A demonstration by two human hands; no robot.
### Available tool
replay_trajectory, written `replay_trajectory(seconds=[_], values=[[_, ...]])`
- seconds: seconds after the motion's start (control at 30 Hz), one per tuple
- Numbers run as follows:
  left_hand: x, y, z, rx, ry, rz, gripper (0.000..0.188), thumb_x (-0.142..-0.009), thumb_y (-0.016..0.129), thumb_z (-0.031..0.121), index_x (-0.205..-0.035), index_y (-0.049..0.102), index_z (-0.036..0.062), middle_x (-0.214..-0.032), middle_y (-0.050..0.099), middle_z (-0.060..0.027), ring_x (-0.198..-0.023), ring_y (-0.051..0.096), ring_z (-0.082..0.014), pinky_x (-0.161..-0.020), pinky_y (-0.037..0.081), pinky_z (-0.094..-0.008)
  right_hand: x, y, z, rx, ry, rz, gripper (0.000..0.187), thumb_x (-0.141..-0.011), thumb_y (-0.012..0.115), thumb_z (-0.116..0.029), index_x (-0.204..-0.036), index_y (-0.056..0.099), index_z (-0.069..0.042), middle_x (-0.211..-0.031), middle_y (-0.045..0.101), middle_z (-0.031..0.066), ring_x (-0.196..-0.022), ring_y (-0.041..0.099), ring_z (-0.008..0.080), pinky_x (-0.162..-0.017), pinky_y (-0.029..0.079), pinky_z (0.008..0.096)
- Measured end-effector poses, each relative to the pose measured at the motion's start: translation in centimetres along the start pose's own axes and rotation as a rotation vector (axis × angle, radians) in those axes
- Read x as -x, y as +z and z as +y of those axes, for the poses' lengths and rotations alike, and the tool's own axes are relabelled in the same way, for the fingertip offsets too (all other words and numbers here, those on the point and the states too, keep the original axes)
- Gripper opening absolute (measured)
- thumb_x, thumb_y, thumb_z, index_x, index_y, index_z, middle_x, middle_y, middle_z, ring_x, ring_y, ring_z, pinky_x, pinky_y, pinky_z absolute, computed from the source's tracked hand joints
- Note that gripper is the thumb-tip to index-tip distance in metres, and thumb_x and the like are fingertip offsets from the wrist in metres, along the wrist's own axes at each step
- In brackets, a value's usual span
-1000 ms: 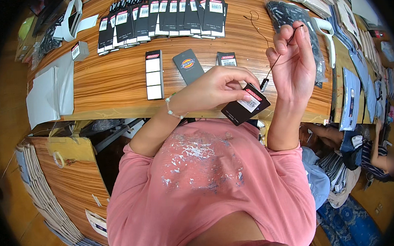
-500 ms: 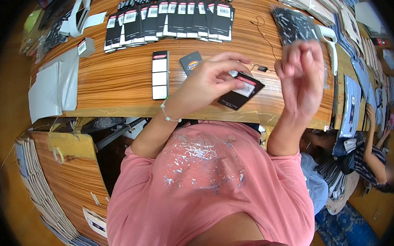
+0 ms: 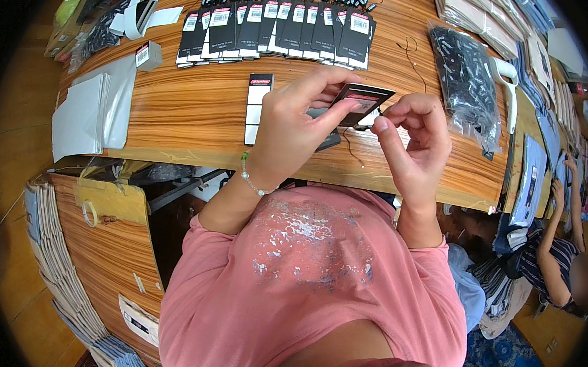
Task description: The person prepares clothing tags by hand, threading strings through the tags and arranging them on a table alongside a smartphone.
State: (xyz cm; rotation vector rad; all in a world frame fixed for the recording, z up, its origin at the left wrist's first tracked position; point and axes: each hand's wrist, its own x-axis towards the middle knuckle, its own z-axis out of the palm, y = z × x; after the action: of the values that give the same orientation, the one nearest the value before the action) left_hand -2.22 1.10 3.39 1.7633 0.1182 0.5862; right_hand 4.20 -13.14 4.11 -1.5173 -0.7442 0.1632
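My left hand (image 3: pixel 293 113) holds a black hang tag (image 3: pixel 368 97) with a barcode label, tilted up between thumb and fingers above the table's near edge. Close by its right end, my right hand (image 3: pixel 421 147) has thumb and forefinger brought together. A small dark bit shows at that thumb's tip, too small to name. A thin dark cord (image 3: pixel 353 151) lies below the tag. Beside my left hand lies a strip of white labels (image 3: pixel 257 95) with a black and red top. A dark grey card (image 3: pixel 330 141) is partly hidden under the same hand.
Overlapping black tags with cords (image 3: pixel 278 33) line the far side of the table. A clear bag of small dark pieces (image 3: pixel 464 79) lies at right, near folded garments (image 3: pixel 475 4). White sheets (image 3: pixel 78 116) and a small box (image 3: pixel 149 56) are left. Another person's arm (image 3: pixel 549 235) shows far right.
My right hand has come down and left to the tag, its fingers closing to a pinch. My left hand has raised and tilted the tag. The whole view has shifted slightly.
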Motion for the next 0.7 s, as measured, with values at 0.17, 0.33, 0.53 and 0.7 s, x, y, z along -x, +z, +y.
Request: replay_trajectory(seconds=[0.17, 0.33, 0.53, 0.7], values=[[-0.08, -0.01, -0.17, -0.017, 0.012, 0.007, 0.025, -0.072, 0.063, -0.006, -0.095, 0.056, -0.0025, -0.091, 0.06, -0.0076, -0.081, 0.061, -0.013, -0.068, 0.051, -0.0209, -0.26, 0.39, 0.04, 0.003, 0.018, 0.035, 0.019, -0.075, 0.058, 0.005, -0.089, 0.047, 0.0, -0.073, 0.052, 0.0017, -0.06, 0.047, 0.0035, -0.053, 0.036, 0.0163], [0.06, 0.17, -0.16, -0.002, 0.014, 0.018, 0.023, -0.071, 0.064, -0.004, -0.094, 0.057, -0.0018, -0.089, 0.061, -0.0079, -0.077, 0.062, -0.0135, -0.066, 0.052, -0.022, -0.5, 0.69, 0.4, -0.008, 0.055, 0.039, 0.027, -0.075, 0.057, 0.006, -0.098, 0.044, -0.001, -0.068, 0.053, 0.0001, -0.058, 0.044, 0.0015, -0.049, 0.031, 0.0151], [0.25, 0.4, 0.39, -0.039, -0.002, 0.013, 0.021, -0.072, 0.065, 0.001, -0.092, 0.059, 0.0005, -0.085, 0.061, -0.0073, -0.073, 0.062, -0.0136, -0.061, 0.053, -0.0236, -0.54, 0.65, 0.57, 0.009, 0.055, 0.029, 0.028, -0.075, 0.056, 0.006, -0.099, 0.043, -0.001, -0.065, 0.053, 0.0, -0.056, 0.042, 0.001, -0.048, 0.03, 0.0154], [0.31, 0.26, 0.32, -0.083, 0.042, -0.013, 0.019, -0.073, 0.064, 0.001, -0.092, 0.06, 0.0009, -0.086, 0.061, -0.0071, -0.074, 0.061, -0.0135, -0.06, 0.053, -0.0241, -0.65, 0.63, 0.49, 0.03, 0.065, 0.0, 0.028, -0.075, 0.056, 0.006, -0.099, 0.044, -0.001, -0.063, 0.053, 0.0, -0.055, 0.042, 0.0013, -0.048, 0.031, 0.0161]])
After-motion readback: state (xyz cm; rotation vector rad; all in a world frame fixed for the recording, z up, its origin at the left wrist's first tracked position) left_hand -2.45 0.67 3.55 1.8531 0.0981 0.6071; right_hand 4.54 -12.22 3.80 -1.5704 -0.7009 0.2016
